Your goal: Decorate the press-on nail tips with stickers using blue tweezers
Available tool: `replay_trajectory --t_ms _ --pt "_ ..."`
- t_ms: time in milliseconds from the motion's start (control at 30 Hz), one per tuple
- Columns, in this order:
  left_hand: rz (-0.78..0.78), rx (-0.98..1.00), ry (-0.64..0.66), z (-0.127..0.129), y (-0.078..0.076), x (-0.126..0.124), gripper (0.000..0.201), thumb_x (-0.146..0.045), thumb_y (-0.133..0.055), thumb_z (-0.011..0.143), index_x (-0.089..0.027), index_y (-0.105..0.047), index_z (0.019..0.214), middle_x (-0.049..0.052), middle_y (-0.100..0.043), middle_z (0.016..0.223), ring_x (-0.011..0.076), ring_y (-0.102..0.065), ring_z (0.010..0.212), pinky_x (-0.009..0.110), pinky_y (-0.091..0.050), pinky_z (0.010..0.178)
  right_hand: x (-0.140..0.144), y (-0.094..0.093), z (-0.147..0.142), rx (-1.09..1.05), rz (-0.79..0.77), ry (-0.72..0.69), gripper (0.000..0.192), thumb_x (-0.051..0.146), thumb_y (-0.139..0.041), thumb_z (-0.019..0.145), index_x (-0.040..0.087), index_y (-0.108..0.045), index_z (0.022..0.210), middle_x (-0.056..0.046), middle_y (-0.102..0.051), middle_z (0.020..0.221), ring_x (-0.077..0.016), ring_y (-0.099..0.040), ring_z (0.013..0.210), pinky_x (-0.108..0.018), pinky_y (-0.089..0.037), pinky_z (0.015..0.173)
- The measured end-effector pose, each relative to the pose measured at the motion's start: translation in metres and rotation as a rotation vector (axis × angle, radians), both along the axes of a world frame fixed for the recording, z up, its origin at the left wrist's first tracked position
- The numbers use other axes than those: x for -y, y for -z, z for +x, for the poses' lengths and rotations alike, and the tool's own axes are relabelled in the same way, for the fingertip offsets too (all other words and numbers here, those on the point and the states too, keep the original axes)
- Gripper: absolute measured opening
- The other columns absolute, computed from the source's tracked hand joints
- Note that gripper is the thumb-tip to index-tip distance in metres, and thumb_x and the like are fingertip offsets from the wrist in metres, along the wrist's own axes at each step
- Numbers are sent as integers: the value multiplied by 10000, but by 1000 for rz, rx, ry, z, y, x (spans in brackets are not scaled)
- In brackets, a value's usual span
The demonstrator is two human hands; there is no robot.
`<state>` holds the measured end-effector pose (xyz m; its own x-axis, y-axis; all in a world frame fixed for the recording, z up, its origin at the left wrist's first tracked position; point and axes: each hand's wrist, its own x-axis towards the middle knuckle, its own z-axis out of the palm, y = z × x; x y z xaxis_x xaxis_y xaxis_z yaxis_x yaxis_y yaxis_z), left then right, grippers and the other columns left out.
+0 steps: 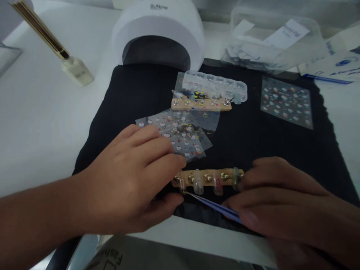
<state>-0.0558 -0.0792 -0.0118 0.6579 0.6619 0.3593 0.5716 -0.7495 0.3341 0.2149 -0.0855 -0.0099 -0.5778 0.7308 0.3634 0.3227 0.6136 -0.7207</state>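
My left hand [140,180] has its index finger and thumb around the left end of a wooden nail display stand [206,182]. Gold-coloured mounts run along the stand, carrying several clear false nails [198,182]; one has red on it. My right hand [284,198] holds blue tweezers [216,207], their tips touching or very near the lower end of the leftmost nail. The upper fingers of this hand rest at the stand's right end, partly hiding it. Just beyond my left fingers lie clear sticker sheets [185,144] with small printed figures.
A second wooden stand [201,105] lies farther back, by a clear lidded case [216,85]. Another sticker sheet [287,102] is on the black cloth [242,140]. Behind stand a white nail lamp [157,22] and a clear bin [272,41]; a reed diffuser [77,71] is at left.
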Motion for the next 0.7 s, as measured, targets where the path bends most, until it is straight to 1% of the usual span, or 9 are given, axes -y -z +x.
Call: replay_trajectory --t_ms 67,133,233,333,433,500,567,633,700 --pt "3 1 -3 0 0 0 193 -291 -677 886 -158 -627 1017 79 -698 952 292 -602 885 475 -469 784 -2 1 3 -12 -14 -1 317 238 -666 866 413 -739 1121 15 -800 886 -208 -730 721 -357 -605 629" --pt "4 -3 -1 0 0 1 200 -300 -680 885 -160 -626 1017 77 -696 944 291 -599 875 472 -465 771 -1 -1 1 -34 -60 46 310 231 -684 859 435 -761 1080 20 -802 873 -215 -723 704 -375 -592 607" --pt "5 -4 0 0 1 0 223 -314 -685 886 -164 -622 1038 76 -696 951 290 -598 876 474 -463 771 1 -4 -7 -133 -218 176 258 209 -772 797 434 -809 917 23 -791 779 -223 -703 642 -392 -559 561" --pt "13 -6 2 0 1 0 207 -304 -678 891 -168 -616 1033 79 -697 966 296 -601 898 483 -466 782 2 -4 -14 -220 -291 268 230 175 -816 746 397 -821 805 16 -772 708 -223 -682 599 -398 -525 536" --pt "12 -3 5 0 0 0 225 -309 -680 889 -165 -615 1050 78 -692 963 297 -590 890 493 -467 774 2 -4 -14 -175 -229 209 248 179 -768 782 399 -805 892 13 -781 782 -227 -687 654 -409 -524 564" --pt "6 14 4 0 0 0 216 -303 -682 887 -165 -612 1038 76 -684 951 290 -579 871 496 -468 766 2 -6 -12 -67 -100 136 275 200 -715 816 414 -768 979 24 -782 840 -219 -689 682 -408 -539 588" --pt "-11 35 5 0 -2 1 176 -273 -688 878 -170 -604 993 71 -669 926 277 -567 846 484 -466 744 2 -7 -9 -5 -18 91 281 214 -676 837 413 -734 1027 23 -778 864 -215 -686 688 -406 -547 599" --pt "-33 47 9 0 -3 1 156 -253 -696 863 -174 -592 950 68 -652 908 267 -552 831 470 -460 723 2 -6 -7 14 4 70 274 213 -660 848 408 -726 1029 17 -775 860 -216 -688 693 -405 -549 601" --pt "-39 61 19 -1 -4 2 161 -254 -704 851 -177 -582 921 65 -637 895 258 -537 815 463 -451 713 2 1 -5 6 -4 69 261 215 -665 851 409 -740 1008 12 -774 833 -223 -689 692 -405 -550 599"
